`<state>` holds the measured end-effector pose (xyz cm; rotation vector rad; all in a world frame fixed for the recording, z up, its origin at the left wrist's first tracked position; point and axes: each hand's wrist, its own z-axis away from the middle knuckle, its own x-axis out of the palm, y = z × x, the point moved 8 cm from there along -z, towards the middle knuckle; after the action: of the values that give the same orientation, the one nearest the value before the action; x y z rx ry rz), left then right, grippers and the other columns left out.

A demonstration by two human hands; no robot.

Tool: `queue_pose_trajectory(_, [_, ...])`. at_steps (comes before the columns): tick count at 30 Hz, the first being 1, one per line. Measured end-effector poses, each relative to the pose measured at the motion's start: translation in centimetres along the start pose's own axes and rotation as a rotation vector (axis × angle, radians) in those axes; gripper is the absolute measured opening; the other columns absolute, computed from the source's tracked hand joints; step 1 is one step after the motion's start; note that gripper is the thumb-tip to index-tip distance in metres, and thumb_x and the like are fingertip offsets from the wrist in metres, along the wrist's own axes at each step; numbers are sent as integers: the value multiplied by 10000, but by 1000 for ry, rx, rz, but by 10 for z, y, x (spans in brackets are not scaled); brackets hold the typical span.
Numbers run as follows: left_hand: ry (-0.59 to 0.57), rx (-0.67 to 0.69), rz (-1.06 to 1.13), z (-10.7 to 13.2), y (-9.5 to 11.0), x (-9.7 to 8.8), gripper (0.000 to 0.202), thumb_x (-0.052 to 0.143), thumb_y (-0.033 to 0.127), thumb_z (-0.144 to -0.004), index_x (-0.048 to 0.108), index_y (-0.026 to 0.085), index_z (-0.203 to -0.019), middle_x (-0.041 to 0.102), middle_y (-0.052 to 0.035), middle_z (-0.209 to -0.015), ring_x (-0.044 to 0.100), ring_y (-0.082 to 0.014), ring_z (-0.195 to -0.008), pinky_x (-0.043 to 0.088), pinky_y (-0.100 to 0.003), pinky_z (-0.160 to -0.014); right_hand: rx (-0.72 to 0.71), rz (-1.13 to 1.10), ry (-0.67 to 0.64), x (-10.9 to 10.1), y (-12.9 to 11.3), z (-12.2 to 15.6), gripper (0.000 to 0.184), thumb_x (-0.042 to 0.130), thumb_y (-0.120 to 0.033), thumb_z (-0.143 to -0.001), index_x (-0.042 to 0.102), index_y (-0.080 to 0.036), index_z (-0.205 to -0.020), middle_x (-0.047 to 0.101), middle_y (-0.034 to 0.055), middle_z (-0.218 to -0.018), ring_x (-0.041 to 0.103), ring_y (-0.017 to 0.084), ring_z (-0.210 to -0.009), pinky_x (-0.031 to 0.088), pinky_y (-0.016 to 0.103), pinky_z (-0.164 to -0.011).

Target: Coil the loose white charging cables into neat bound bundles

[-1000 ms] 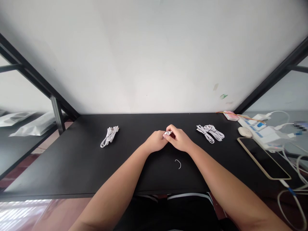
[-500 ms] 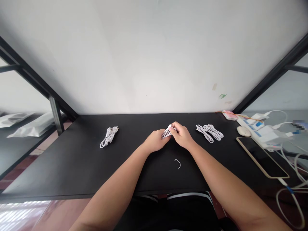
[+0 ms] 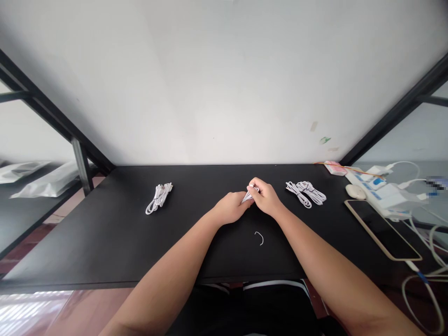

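Note:
Between both hands is a bundled white cable [image 3: 248,196], held just above the middle of the black table [image 3: 217,247]. My left hand [image 3: 231,206] is closed round its lower left part. The fingers and thumb of my right hand [image 3: 264,196] pinch its upper right end, hiding much of it. A short white twist tie [image 3: 259,237] lies curved on the table below the hands. To the left rests a coiled white cable [image 3: 158,199] with a dark tie round it. On the right lie more coiled white cables [image 3: 305,193], bound with dark ties.
A phone [image 3: 383,228] lies at the right, plugged into a white charging cord [image 3: 420,275]. Behind it are a power strip [image 3: 371,186] with several chargers, a white rounded case [image 3: 355,192] and a pink-and-white box [image 3: 335,168]. Plastic bags [image 3: 52,181] lie on the left shelf.
My left hand has slid slightly right, closer to my right hand, and less of the held cable shows between them. The other cables and the twist tie stay in place.

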<state>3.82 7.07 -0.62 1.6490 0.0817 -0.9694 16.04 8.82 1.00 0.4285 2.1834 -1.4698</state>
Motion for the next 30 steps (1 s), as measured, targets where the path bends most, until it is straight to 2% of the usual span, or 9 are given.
queue_pose_trajectory(2, [57, 3, 6, 0, -1, -4, 464, 451, 617, -951, 523, 201, -757, 556, 19, -650, 475, -129, -574, 330, -268, -553, 17, -11, 64, -8, 5, -1, 196, 521, -380, -928, 506, -225, -808, 495, -35, -635, 446, 131, -564, 355, 266, -571])
queue_pose_trajectory(4, [88, 13, 21, 1, 0, -7, 491, 440, 649, -949, 497, 200, -759, 523, 27, -653, 443, -120, -577, 315, -267, -551, 36, -31, 118, -15, 10, -2, 150, 511, -331, -916, 516, -225, -811, 478, -37, -634, 431, 130, -556, 346, 267, -563])
queue_pose_trajectory(8, [73, 2, 54, 1, 0, -6, 539, 400, 688, -952, 436, 200, -723, 491, 31, -643, 422, -114, -577, 307, -268, -555, 37, -45, 133, -19, 11, -2, 105, 499, -284, -900, 524, -226, -817, 466, -41, -634, 410, 125, -542, 336, 265, -554])
queue_pose_trajectory(14, [45, 0, 109, 1, 1, -3, 574, 347, 704, -960, 420, 199, -696, 474, 24, -629, 422, -120, -584, 324, -278, -576, -4, -27, 96, -13, 2, 1, 146, 507, -342, -928, 515, -226, -839, 476, -38, -646, 418, 124, -547, 339, 264, -554])
queue_pose_trajectory(20, [103, 29, 109, -1, 3, -7, 551, 373, 664, -971, 435, 192, -694, 493, 24, -631, 432, -117, -585, 310, -273, -564, 24, -70, 103, -12, 2, 0, 243, 479, -439, -968, 512, -232, -845, 460, -33, -654, 427, 134, -572, 360, 273, -570])
queue_pose_trajectory(22, [80, 24, 138, -1, 2, -6, 546, 378, 661, -971, 501, 188, -727, 536, 19, -633, 465, -121, -587, 341, -266, -574, 22, -62, 96, -12, 2, 0, 241, 467, -435, -972, 509, -234, -846, 461, -32, -650, 433, 137, -571, 360, 274, -569])
queue_pose_trajectory(26, [-50, 35, 203, -1, 3, 3, 534, 387, 635, -975, 637, 169, -902, 663, -13, -683, 548, -131, -606, 410, -255, -623, 15, -33, 78, -11, 2, 1, 236, 454, -429, -978, 505, -235, -853, 474, -35, -620, 435, 135, -538, 345, 273, -544])
queue_pose_trajectory(30, [-101, 56, 238, -1, 5, 5, 517, 411, 625, -970, 637, 169, -875, 642, -6, -673, 502, -114, -573, 392, -245, -594, -3, -16, 77, -11, 0, 2, 237, 450, -428, -982, 504, -233, -857, 485, -34, -624, 441, 132, -534, 342, 272, -542])
